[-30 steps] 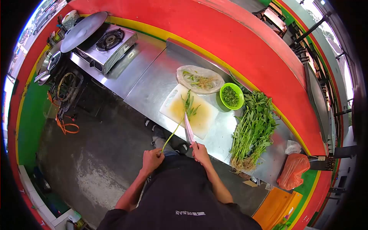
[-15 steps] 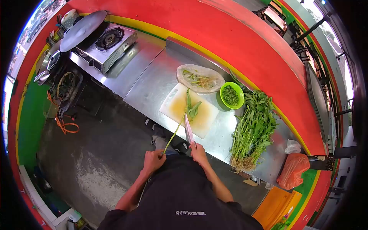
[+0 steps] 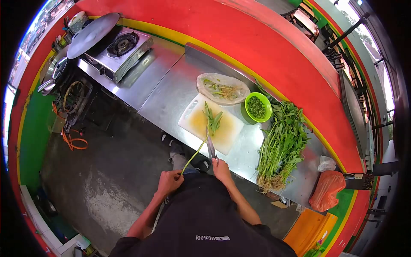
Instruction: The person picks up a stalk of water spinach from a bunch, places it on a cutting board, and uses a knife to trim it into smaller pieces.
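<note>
My left hand (image 3: 170, 181) is closed on the lower end of a long green stem (image 3: 195, 155), whose leafy top (image 3: 212, 120) lies on the white cutting board (image 3: 231, 144). In my right hand (image 3: 221, 169) is a knife (image 3: 211, 148), its blade pointing away from me over the board's near edge. The blade's tip is beside the stem, just below the leaves; whether it touches cannot be made out. Behind the board lie a clear plastic bag (image 3: 205, 91) with leaf and root scraps and a green bowl (image 3: 269, 112) of chopped greens.
A large bunch of leafy greens with roots (image 3: 282, 143) lies to the right on the steel counter (image 3: 165, 96). Farther right hangs an orange plastic bag (image 3: 327, 190). A gas stove (image 3: 128, 49) with a big metal lid (image 3: 93, 35) stands at the left. A red wall (image 3: 239, 38) borders the counter's back.
The leafy top has shifted slightly on the board and its leaves lie closer together. The knife blade has turned and now looks darker. Both hands stay nearly in place.
</note>
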Available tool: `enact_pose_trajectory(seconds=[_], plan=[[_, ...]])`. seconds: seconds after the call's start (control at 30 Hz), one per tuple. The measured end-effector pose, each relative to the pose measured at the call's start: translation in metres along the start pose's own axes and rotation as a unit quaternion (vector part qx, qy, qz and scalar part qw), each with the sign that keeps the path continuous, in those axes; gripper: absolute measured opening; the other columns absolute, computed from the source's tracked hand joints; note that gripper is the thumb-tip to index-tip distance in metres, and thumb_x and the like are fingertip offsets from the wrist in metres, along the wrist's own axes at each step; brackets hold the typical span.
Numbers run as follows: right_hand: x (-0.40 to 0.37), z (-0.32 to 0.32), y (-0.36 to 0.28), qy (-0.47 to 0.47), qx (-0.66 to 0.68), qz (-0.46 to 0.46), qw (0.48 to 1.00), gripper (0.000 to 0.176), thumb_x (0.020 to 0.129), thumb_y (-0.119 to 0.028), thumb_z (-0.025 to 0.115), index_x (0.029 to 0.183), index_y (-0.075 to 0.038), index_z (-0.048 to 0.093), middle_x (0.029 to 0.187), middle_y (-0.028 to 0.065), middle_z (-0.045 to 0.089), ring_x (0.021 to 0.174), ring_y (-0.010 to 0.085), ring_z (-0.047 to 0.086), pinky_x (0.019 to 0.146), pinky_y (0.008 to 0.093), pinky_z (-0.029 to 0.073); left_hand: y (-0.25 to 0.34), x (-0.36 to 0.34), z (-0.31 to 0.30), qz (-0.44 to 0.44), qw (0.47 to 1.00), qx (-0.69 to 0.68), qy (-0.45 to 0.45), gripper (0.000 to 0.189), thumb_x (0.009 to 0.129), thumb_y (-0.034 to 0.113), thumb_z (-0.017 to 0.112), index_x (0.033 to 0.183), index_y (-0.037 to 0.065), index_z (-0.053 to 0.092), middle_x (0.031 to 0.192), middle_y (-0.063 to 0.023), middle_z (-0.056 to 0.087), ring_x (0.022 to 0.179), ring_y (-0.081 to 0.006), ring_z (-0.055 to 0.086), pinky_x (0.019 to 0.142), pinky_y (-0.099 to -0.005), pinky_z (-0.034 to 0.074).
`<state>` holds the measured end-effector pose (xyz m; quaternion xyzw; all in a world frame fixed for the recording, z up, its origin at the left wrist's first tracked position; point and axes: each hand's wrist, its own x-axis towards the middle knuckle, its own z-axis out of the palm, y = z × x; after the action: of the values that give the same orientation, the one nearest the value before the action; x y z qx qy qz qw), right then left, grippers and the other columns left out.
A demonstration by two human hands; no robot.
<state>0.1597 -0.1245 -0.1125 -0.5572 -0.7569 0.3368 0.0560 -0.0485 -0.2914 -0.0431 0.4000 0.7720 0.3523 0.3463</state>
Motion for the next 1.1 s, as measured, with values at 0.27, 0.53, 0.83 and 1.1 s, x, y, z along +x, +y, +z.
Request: enact_pose_trajectory(seconds=[0.27,0.53,0.83,1.1], plan=[[-0.013,-0.041,-0.009,-0.111,0.234,0.111,0.960,0.046,0.103,-0.043,0.049,0.092,-0.001,0.066,0.055,0.0042,0.056,0.038,0.0117,0.047,0.037,0.0316,0.036,0.009,-0.006,-0.014,-0.002,1.000,0.018,-0.001,0.025,0.078,0.016,0.071,0.099,0.003,0.075,0.075,-0.0167,0.071,0.070,-0.0284,0.073,0.065,-0.0335,0.058],[-0.017,-0.052,-0.002,-0.036,0.094,0.000,0.995,0.043,0.101,-0.039,0.053,0.089,0.001,0.064,0.064,0.0168,0.063,0.056,0.0311,0.062,0.054,0.0427,0.046,0.006,-0.005,-0.022,0.000,0.999,0.050,-0.016,0.025,0.076,0.015,0.071,0.097,0.002,0.075,0.074,-0.0174,0.070,0.067,-0.0298,0.072,0.063,-0.0349,0.057],[-0.007,-0.059,-0.017,0.002,-0.026,-0.029,0.999,0.041,0.098,-0.037,0.058,0.086,0.001,0.063,0.078,0.0277,0.065,0.076,0.0485,0.063,0.066,0.0541,0.048,0.001,-0.009,-0.023,0.004,0.998,0.055,-0.008,0.027,0.074,0.015,0.071,0.098,0.002,0.075,0.072,-0.0158,0.070,0.063,-0.0292,0.070,0.061,-0.0344,0.056],[-0.003,-0.054,-0.020,-0.019,-0.034,-0.015,0.999,0.040,0.098,-0.038,0.057,0.088,0.001,0.064,0.078,0.0286,0.065,0.077,0.0494,0.063,0.067,0.0544,0.049,-0.001,-0.013,-0.025,-0.010,0.999,0.050,0.006,0.027,0.074,0.015,0.070,0.098,0.004,0.075,0.072,-0.0141,0.071,0.063,-0.0285,0.070,0.061,-0.0352,0.056]])
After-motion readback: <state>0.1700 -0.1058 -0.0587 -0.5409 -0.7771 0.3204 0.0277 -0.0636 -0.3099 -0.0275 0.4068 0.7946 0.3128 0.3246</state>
